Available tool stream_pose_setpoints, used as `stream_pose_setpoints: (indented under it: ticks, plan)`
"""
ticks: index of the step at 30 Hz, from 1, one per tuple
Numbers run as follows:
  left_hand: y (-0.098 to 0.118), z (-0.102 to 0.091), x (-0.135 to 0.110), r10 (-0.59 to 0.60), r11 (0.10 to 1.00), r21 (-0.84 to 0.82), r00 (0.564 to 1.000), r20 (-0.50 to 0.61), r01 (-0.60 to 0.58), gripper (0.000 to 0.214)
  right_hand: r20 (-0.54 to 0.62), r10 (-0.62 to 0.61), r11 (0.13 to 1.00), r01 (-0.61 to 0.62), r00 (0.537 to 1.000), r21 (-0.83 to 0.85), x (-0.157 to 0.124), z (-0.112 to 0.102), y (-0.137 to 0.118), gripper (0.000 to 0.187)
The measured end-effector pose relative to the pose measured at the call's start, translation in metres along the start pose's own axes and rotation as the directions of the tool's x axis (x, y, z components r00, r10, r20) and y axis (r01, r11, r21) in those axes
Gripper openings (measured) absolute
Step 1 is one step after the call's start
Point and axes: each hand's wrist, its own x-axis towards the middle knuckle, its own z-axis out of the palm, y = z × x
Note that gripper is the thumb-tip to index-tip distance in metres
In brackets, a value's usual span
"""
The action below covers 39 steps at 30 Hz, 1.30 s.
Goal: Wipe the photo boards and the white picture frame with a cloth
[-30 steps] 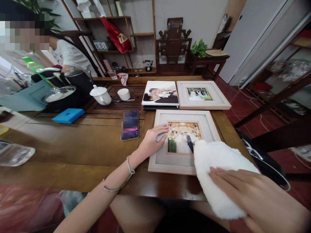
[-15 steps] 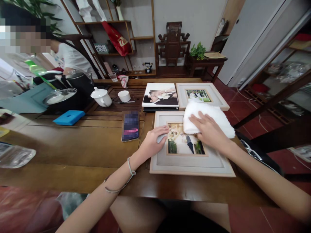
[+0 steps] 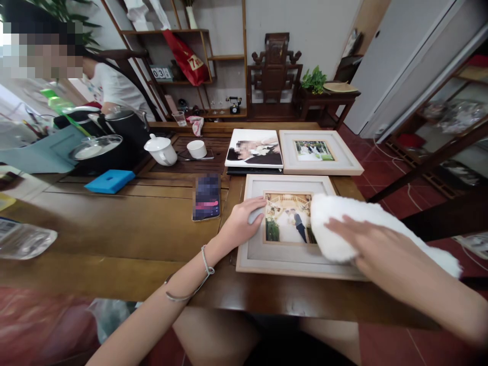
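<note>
A light wooden picture frame (image 3: pixel 290 259) with a wedding photo lies flat near the table's front edge. On its left side rests my left hand (image 3: pixel 246 218), fingers stretched over the border and thumb apart, pressing rather than wrapped round it. My right hand (image 3: pixel 366 241), smeared by motion, holds a folded white towel (image 3: pixel 335 213) against the frame's right part. The towel hides the photo's right edge and part of the border, and its far end hangs out to the right. Behind lie a second framed photo (image 3: pixel 343 157) and a white photo panel (image 3: pixel 253 162) on a dark item.
Left of the frame lies a phone (image 3: pixel 207 197). Further left are a blue block (image 3: pixel 109 181), a white lidded cup (image 3: pixel 160 151), a small white cup (image 3: pixel 196 149), a dark kettle (image 3: pixel 127 129) and a clear bottle (image 3: pixel 32 241). A person (image 3: pixel 118 84) sits across the table.
My right hand has slid the towel right and towards me across the frame, uncovering more of the photo and the second frame. My left hand stays at the left border.
</note>
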Motion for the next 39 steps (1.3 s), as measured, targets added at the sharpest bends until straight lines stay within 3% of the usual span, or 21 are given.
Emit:
stream_pose_setpoints:
  ticks: [3,6,9,13,16,19,21,24,29,32,36,39]
  plan:
    - [0.001,0.000,0.000,-0.001,1.000,-0.002,1.000,0.005,0.001,0.031,0.016,0.197,0.980,-0.196,0.980,-0.045,0.040,0.023,0.024,0.063]
    - [0.001,-0.001,0.000,-0.008,1.000,-0.002,1.000,0.010,0.008,0.031,-0.017,0.179,0.984,-0.179,0.984,0.000,0.074,0.041,0.033,0.061]
    - [0.001,0.000,0.000,-0.011,1.000,0.002,1.000,0.003,0.011,0.031,-0.014,0.137,0.989,-0.136,0.990,0.054,0.087,0.051,0.020,0.066]
    - [0.001,0.000,0.000,0.002,1.000,0.005,1.000,0.003,-0.002,0.031,0.058,0.023,0.987,-0.032,0.998,0.157,0.063,0.043,-0.021,0.071]
    - [0.001,0.000,0.000,-0.006,1.000,0.006,1.000,0.013,0.006,0.031,0.100,-0.123,0.959,0.093,0.987,0.268,0.023,0.022,-0.049,0.081]
    - [0.002,-0.001,0.000,-0.022,1.000,0.003,1.000,0.019,0.022,0.031,0.091,-0.208,0.928,0.167,0.974,0.333,-0.011,0.001,-0.059,0.092]
    - [0.002,-0.001,0.000,-0.030,1.000,0.002,0.999,0.022,0.030,0.031,0.083,-0.212,0.923,0.172,0.974,0.346,-0.020,-0.004,-0.054,0.092]
    - [0.001,0.000,0.001,-0.025,1.000,0.000,0.999,0.024,0.025,0.032,0.087,-0.137,0.946,0.104,0.987,0.307,-0.008,0.007,-0.032,0.090]
    - [0.002,-0.001,0.001,-0.024,1.000,0.003,0.999,0.024,0.024,0.031,-0.003,0.102,0.977,-0.099,0.995,0.187,0.048,0.045,0.021,0.071]
    - [0.002,-0.001,0.001,-0.033,0.999,0.007,0.999,0.030,0.032,0.031,-0.078,0.171,0.975,-0.158,0.982,0.154,0.080,0.058,0.039,0.063]
    - [0.002,-0.002,0.001,-0.031,1.000,0.001,0.999,0.023,0.031,0.031,-0.037,0.140,0.984,-0.134,0.990,0.116,0.098,0.065,0.033,0.067]
    - [0.000,0.000,0.001,-0.015,1.000,0.001,1.000,0.016,0.014,0.031,0.025,0.084,0.989,-0.086,0.996,0.119,0.083,0.061,0.013,0.072]
